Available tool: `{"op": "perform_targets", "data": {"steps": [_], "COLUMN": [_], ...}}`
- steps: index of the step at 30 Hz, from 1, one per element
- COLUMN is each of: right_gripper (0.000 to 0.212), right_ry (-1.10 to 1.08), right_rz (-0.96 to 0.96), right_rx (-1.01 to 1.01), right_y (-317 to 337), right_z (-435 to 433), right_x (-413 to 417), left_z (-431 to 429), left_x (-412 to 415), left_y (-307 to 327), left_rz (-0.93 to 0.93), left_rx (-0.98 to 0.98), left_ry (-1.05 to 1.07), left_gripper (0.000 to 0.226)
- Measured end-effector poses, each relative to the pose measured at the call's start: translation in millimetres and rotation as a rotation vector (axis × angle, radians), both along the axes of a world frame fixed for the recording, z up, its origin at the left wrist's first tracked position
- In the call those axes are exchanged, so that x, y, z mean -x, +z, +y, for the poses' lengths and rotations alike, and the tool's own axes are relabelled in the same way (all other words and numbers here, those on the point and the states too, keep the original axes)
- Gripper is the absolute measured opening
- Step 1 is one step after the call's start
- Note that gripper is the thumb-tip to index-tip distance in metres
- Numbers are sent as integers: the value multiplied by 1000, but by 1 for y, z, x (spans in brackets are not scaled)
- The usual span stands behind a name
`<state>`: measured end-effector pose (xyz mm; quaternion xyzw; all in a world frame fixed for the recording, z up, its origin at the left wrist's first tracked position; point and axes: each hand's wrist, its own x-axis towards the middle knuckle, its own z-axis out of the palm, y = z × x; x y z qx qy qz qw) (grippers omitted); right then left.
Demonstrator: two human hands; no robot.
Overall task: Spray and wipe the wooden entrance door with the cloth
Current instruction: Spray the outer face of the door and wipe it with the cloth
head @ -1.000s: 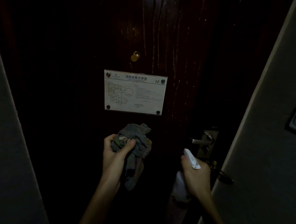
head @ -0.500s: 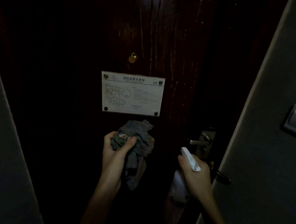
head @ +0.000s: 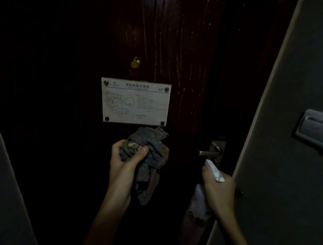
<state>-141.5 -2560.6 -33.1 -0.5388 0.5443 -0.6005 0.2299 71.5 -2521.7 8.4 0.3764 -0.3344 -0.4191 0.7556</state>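
Note:
The dark wooden door (head: 65,58) fills the view, with wet streaks running down its upper right part. My left hand (head: 124,163) grips a crumpled grey-green cloth (head: 151,150) just below the white evacuation plaque (head: 135,101). Part of the cloth hangs down beside my wrist. My right hand (head: 219,187) holds a pale spray bottle (head: 196,216) by its neck, white nozzle (head: 213,169) pointing up and left toward the door, close below the door handle.
A metal lever handle (head: 210,150) and lock plate sit at the door's right edge. A brass peephole cover (head: 135,62) is above the plaque. Grey walls flank the door; the right wall carries a card-switch holder (head: 317,129).
Both hands hold nearly the same pose. The cloth has crept slightly up toward the plaque, and the view has shifted a little.

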Motion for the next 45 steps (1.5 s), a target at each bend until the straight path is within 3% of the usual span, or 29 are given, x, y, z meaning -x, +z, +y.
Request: {"op": "perform_targets", "data": {"steps": [6, 10, 14, 19, 23, 27, 30, 35, 39, 45], "right_gripper": [31, 45, 41, 38, 38, 26, 35, 31, 34, 17], "right_ry": [29, -41, -19, -8, -6, 79, 34, 27, 104, 218], "right_rz": [105, 67, 109, 124, 60, 139, 115, 8, 67, 91], "right_rx": [-48, 20, 71, -25, 105, -15, 19, 127, 56, 26], "right_y": [4, 5, 8, 6, 16, 17, 15, 24, 22, 27], "right_z": [2, 1, 3, 0, 4, 0, -4, -2, -7, -12], "right_x": [9, 15, 15, 24, 17, 18, 17, 4, 8, 11], "left_z": [-4, -7, -9, -9, -10, -11, -12, -13, -16, -21], "left_x": [8, 12, 16, 19, 21, 20, 20, 18, 14, 11], "left_y": [3, 5, 4, 6, 8, 8, 7, 5, 6, 9], "left_rz": [-13, -13, -17, -8, -14, -30, -36, -32, -29, -24], "left_rx": [0, -5, -11, -1, 7, 3, 1, -2, 1, 30], "left_ry": [-18, -17, -3, -17, -17, -1, 10, 26, 52, 62], "left_gripper": [40, 38, 40, 42, 40, 44, 43, 40, 38, 38]}}
